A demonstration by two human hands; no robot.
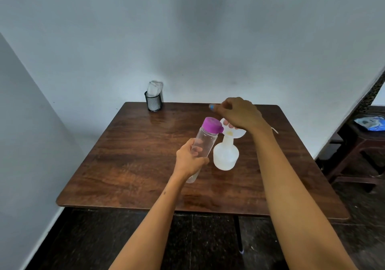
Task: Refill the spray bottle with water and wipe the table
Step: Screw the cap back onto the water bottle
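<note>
Nearest me, my left hand (190, 158) wraps its grip round a clear plastic water bottle with a purple cap (203, 144), tilted toward a white funnel (235, 131) seated in the translucent white spray bottle (226, 155) standing mid-surface. My right hand (239, 113) pinches the funnel's rim. I read no labels. Far corner: black mesh cup (153, 102) holding white cloth (154, 87) on the dark wooden surface (129, 165)

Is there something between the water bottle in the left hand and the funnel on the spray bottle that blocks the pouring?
Yes: the purple cap is on the water bottle, so nothing can pour yet. Otherwise the way to the funnel is free; the right hand only holds its rim.
</note>
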